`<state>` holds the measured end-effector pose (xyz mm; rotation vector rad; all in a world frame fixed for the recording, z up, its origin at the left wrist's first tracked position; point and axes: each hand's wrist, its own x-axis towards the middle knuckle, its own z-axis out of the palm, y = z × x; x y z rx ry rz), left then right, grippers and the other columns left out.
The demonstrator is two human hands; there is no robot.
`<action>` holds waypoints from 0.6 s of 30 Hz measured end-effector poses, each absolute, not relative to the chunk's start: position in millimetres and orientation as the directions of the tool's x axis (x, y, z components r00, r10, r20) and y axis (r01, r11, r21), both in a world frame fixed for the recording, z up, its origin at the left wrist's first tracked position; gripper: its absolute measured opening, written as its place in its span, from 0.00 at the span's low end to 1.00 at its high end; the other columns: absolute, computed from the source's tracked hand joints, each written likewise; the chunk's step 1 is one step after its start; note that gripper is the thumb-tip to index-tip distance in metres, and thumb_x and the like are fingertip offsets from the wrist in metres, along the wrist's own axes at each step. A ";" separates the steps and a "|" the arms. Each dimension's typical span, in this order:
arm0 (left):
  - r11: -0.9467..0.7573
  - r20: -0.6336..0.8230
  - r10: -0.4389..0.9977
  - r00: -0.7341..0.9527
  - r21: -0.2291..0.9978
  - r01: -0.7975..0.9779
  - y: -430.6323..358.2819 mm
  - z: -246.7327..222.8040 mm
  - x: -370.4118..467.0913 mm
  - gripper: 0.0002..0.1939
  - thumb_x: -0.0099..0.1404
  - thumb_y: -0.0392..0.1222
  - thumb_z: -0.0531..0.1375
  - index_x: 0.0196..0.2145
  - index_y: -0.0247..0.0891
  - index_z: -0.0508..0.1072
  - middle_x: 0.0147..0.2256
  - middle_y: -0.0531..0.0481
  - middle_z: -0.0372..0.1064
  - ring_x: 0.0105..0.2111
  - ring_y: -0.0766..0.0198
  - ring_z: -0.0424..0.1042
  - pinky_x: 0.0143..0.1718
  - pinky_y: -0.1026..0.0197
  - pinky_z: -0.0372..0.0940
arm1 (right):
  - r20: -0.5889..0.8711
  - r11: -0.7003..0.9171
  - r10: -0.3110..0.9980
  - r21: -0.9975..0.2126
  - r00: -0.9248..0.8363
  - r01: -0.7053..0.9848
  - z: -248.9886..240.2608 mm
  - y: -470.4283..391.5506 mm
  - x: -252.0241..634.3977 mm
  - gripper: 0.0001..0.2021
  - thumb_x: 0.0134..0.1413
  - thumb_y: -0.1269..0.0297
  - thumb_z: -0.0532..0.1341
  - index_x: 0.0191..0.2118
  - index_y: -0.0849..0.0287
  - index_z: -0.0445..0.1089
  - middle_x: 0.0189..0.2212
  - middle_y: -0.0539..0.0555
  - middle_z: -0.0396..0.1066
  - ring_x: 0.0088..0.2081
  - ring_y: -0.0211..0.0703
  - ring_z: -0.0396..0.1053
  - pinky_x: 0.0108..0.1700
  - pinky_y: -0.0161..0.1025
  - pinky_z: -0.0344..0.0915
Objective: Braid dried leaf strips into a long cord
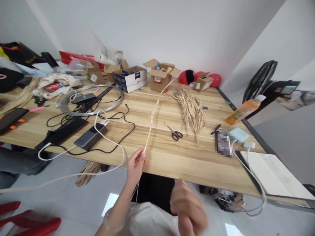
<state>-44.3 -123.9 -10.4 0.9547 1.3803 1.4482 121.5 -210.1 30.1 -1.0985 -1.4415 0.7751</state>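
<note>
My left hand (136,162) is at the table's front edge, its thumb and fingers pinched on the near end of a long straw-coloured strand (150,126). The strand stretches away across the tabletop toward the cardboard boxes, with small loose bits sticking out along it. Over my lap, away from the table, my right hand (188,206) is smeared by motion, so its fingers cannot be made out. Black-handled scissors (176,135) lie to the right of the strand. Beyond them spreads a bundle of dry straw-like strips (190,109).
On the left lie a wire coil (92,113), a grey power bank (91,137) and trailing cables. Open cardboard boxes (161,82) stand at the back. To the right are an orange drink bottle (243,110), a fan (261,80) and an open notebook (275,173).
</note>
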 end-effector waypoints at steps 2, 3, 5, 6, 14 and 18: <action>0.095 -0.189 0.926 -0.328 0.955 -0.282 -137.7 -6.3 -47.5 0.28 0.49 0.53 0.67 0.44 0.33 0.73 0.30 0.49 0.70 0.22 0.74 0.63 0.22 0.69 0.62 | 0.368 0.353 0.928 -0.918 0.058 0.180 28.9 -196.0 116.4 0.06 0.51 0.61 0.59 0.29 0.41 0.72 0.22 0.50 0.69 0.23 0.46 0.66 0.24 0.48 0.63; 0.127 -0.244 0.914 -0.324 0.931 -0.343 -145.0 -4.6 -49.0 0.29 0.48 0.52 0.67 0.44 0.33 0.73 0.30 0.49 0.70 0.21 0.75 0.62 0.20 0.70 0.59 | 0.342 0.326 0.937 -0.929 0.068 0.175 28.6 -186.3 113.8 0.08 0.53 0.62 0.57 0.27 0.43 0.72 0.20 0.50 0.68 0.23 0.46 0.66 0.26 0.49 0.64; 0.163 -0.307 0.900 -0.310 0.896 -0.414 -159.8 -2.7 -52.3 0.29 0.46 0.52 0.68 0.44 0.34 0.73 0.31 0.49 0.69 0.18 0.78 0.57 0.15 0.73 0.51 | 0.246 0.230 0.966 -0.958 0.081 0.169 28.1 -161.2 110.2 0.07 0.54 0.62 0.58 0.29 0.48 0.72 0.24 0.52 0.70 0.29 0.46 0.69 0.33 0.47 0.66; 0.180 -0.325 0.898 -0.297 0.886 -0.427 -167.3 -2.9 -54.0 0.29 0.47 0.52 0.68 0.44 0.35 0.73 0.30 0.49 0.69 0.17 0.79 0.56 0.14 0.73 0.48 | 0.197 0.185 0.977 -0.973 0.081 0.140 27.7 -146.2 109.3 0.06 0.54 0.60 0.59 0.32 0.50 0.73 0.28 0.53 0.72 0.33 0.46 0.70 0.37 0.47 0.67; 0.155 -0.167 0.951 -0.260 0.986 -0.066 -232.9 -22.2 -76.7 0.20 0.57 0.53 0.61 0.41 0.36 0.74 0.34 0.46 0.70 0.17 0.76 0.56 0.16 0.68 0.55 | -0.265 -0.150 0.957 -0.804 0.121 -0.576 31.8 -1.9 109.9 0.10 0.55 0.57 0.59 0.37 0.58 0.66 0.39 0.55 0.73 0.41 0.38 0.73 0.44 0.36 0.69; 0.081 -0.030 0.980 -0.198 0.964 0.252 -261.4 -29.4 -98.7 0.16 0.59 0.50 0.59 0.39 0.37 0.76 0.37 0.44 0.71 0.22 0.68 0.65 0.21 0.65 0.63 | -0.334 -0.097 0.924 -0.675 0.186 -0.732 33.5 45.2 122.2 0.09 0.60 0.55 0.53 0.35 0.56 0.60 0.31 0.51 0.71 0.32 0.36 0.73 0.33 0.34 0.70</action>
